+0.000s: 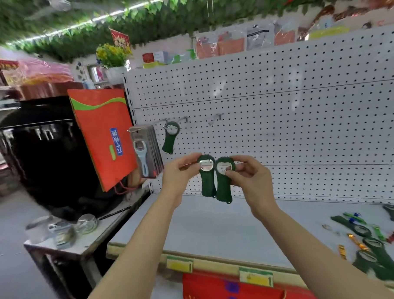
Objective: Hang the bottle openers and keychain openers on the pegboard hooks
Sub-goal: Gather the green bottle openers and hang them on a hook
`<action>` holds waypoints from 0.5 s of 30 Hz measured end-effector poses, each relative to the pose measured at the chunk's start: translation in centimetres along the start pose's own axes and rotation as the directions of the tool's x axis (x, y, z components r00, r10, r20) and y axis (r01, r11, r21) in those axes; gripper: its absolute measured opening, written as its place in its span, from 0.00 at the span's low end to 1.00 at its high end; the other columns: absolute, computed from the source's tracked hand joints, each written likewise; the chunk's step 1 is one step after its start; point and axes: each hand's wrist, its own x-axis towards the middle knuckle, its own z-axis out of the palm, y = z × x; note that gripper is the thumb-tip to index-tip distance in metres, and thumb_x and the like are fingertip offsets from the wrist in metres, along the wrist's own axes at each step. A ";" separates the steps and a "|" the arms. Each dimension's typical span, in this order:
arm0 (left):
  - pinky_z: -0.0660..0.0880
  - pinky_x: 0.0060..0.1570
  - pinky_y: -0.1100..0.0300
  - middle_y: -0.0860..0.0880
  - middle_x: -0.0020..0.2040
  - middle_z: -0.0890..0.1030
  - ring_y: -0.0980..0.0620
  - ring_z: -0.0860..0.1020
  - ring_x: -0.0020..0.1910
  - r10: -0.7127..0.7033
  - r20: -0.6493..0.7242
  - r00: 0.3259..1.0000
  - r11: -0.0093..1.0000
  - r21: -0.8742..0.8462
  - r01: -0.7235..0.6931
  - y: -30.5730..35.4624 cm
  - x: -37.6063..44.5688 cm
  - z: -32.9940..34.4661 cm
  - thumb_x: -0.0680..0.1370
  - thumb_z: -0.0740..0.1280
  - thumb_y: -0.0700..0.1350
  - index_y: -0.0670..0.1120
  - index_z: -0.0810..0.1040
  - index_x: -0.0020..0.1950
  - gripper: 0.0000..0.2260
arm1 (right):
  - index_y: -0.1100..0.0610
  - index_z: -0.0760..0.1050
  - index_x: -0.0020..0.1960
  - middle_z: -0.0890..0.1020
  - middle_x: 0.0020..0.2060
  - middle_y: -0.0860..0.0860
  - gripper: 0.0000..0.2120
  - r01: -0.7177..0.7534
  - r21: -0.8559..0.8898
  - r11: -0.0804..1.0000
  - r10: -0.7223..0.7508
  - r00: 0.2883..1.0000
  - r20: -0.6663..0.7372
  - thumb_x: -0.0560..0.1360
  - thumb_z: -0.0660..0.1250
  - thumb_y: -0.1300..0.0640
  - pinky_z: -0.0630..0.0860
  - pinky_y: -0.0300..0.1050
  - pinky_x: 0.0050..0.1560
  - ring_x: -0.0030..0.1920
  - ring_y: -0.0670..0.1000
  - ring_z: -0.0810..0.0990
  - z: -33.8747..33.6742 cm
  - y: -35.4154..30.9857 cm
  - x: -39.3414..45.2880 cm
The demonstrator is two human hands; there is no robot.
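White perforated metal pegboard [280, 105] fills 12 to 3 o'clock; white shelf [217, 227] below. Left hand [181, 172] grip pinches one dark green plastic bottle opener [206, 178] by its head, right hand [249, 172] pinches a second [224, 182], side by side at centre. Likely light, rigid, smooth; hold the ring end. One already hung [171, 137] at 11 o'clock.

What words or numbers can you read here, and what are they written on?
None can be read for sure.
Orange bag: blue label with white Chinese characters, too blurred to quote.
Red hanging sign: yellow characters, blurred.
Yellow shelf tags: print too small.
Red bag below the shelf: blue characters, cut off and blurred.
Green bottle openers: no text visible.
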 end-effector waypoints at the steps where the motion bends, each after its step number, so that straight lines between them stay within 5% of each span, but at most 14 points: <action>1: 0.79 0.57 0.60 0.47 0.54 0.85 0.50 0.82 0.56 0.006 0.013 1.000 1.000 0.005 -0.006 0.0 0.6 -1.0 0.76 0.70 0.32 0.45 0.83 0.59 0.14 | 0.60 0.80 0.54 0.81 0.44 0.65 0.14 0.002 0.004 1.000 -0.002 1.000 -0.012 0.71 0.71 0.71 0.84 0.49 0.45 0.42 0.55 0.85 1.2 0.1 0.1; 10: 0.79 0.57 0.58 0.49 0.53 0.86 0.52 0.82 0.54 0.040 0.065 0.997 0.999 -0.035 -0.037 -0.3 4.6 -7.1 0.76 0.70 0.32 0.46 0.84 0.57 0.14 | 0.59 0.80 0.53 0.82 0.38 0.54 0.14 0.015 0.025 1.000 -0.014 0.999 -0.038 0.71 0.71 0.71 0.83 0.45 0.42 0.40 0.50 0.84 8.6 0.9 1.9; 15: 0.79 0.51 0.64 0.49 0.52 0.86 0.54 0.83 0.51 0.093 0.023 0.995 0.994 -0.064 -0.092 0.4 5.9 -8.5 0.76 0.70 0.32 0.45 0.83 0.58 0.14 | 0.58 0.80 0.54 0.83 0.44 0.62 0.14 0.043 0.008 0.999 -0.043 0.999 -0.012 0.70 0.73 0.68 0.83 0.50 0.46 0.45 0.56 0.85 10.2 1.2 3.0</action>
